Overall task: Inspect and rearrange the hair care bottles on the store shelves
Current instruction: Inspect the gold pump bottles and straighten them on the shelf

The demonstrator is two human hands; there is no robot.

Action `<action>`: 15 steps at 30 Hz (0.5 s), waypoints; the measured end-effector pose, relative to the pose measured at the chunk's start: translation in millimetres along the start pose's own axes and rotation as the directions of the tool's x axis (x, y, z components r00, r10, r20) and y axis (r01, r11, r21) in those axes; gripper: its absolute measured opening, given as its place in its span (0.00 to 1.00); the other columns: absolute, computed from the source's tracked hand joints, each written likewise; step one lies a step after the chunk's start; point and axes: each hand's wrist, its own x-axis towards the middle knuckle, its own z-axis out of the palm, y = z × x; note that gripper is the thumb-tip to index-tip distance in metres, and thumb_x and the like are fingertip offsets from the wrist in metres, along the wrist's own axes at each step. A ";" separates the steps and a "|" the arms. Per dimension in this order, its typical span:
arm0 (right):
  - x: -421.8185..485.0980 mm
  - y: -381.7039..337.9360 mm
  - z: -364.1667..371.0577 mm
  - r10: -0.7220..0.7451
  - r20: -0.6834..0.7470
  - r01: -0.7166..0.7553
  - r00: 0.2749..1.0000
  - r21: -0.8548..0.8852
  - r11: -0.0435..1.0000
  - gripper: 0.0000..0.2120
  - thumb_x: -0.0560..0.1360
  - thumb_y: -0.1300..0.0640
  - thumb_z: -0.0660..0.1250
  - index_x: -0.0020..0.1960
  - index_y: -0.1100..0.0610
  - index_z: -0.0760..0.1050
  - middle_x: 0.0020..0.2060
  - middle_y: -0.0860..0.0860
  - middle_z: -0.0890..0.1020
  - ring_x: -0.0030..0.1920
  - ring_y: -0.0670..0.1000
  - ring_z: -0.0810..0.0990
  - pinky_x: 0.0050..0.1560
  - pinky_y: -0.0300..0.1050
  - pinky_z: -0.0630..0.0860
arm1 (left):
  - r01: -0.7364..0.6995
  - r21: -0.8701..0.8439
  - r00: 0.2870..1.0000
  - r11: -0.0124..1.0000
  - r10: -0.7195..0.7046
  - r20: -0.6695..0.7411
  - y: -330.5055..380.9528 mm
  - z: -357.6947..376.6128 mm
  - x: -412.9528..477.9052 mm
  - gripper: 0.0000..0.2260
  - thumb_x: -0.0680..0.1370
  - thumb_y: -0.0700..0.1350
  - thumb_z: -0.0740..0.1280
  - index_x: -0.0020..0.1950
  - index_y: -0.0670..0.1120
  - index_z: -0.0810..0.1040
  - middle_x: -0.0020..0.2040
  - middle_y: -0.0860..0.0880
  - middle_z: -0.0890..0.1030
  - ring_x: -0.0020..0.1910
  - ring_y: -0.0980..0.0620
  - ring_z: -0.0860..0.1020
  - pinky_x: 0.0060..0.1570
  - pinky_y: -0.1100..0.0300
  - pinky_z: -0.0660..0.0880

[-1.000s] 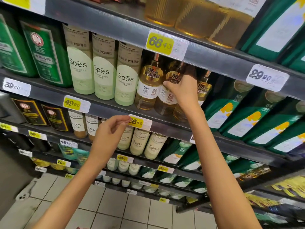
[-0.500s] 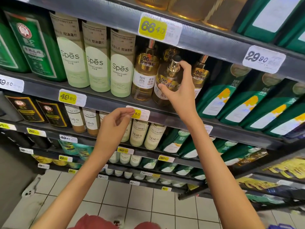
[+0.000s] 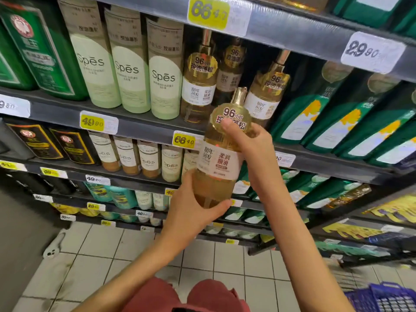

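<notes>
Bottle [image 3: 217, 163], amber with a gold pump cap, is off the shelf and held in both my hands. It sits just right of the yellow 66.40 tag [image 3: 183, 140], in front of the shelf edge [image 3: 144, 126] that carries that tag. It leans a little, cap toward the upper right. My right hand [image 3: 252, 143] grips its shoulder, up and right of the tag, fingers curled behind and thumb [image 3: 227, 127] pressed on the round gold sticker marked 96. My left hand [image 3: 191, 210] grips the base, below the tag, thumb across the front and fingers wrapped behind. The white label faces me between the two hands.

Above the tag, three more amber bottles [image 3: 198, 86] stand upright on the shelf, one set back behind the other two, with a gap between the front pair. Up and left of the tag stand three pale green Spes bottles [image 3: 165, 79], side by side. Far right of the tag, green packs [image 3: 315, 109] lean in a row. Well below the tag lies the tiled floor [image 3: 101, 255], and far down to the right a blue basket [image 3: 382, 298].
</notes>
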 end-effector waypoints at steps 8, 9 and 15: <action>-7.0 48.1 -23.9 0.167 0.571 -0.511 0.804 0.519 0.685 0.45 0.59 0.37 0.76 0.70 0.57 0.69 0.68 0.59 0.72 0.68 0.57 0.70 0.69 0.56 0.65 | 0.055 -0.185 0.963 0.981 -0.003 0.268 -7.2 -13.0 -4.1 0.27 0.59 0.60 0.71 0.56 0.59 0.71 0.51 0.59 0.82 0.51 0.64 0.79 0.48 0.69 0.74; -9.0 52.0 -23.4 0.140 0.614 -0.545 0.777 0.544 0.638 0.53 0.57 0.37 0.77 0.73 0.59 0.62 0.71 0.61 0.67 0.71 0.59 0.66 0.71 0.58 0.60 | 0.057 -0.221 0.944 0.974 0.019 0.328 -6.4 -15.5 -3.5 0.27 0.59 0.61 0.71 0.56 0.57 0.72 0.50 0.60 0.82 0.51 0.63 0.79 0.47 0.70 0.74; -14.3 56.0 -25.4 0.054 0.641 -0.546 0.765 0.603 0.581 0.54 0.55 0.46 0.82 0.73 0.62 0.61 0.71 0.63 0.65 0.71 0.60 0.65 0.72 0.60 0.57 | 0.301 -0.328 0.754 0.896 -0.013 0.657 -13.9 -28.2 3.6 0.39 0.58 0.69 0.72 0.63 0.52 0.72 0.60 0.49 0.80 0.60 0.48 0.77 0.60 0.50 0.73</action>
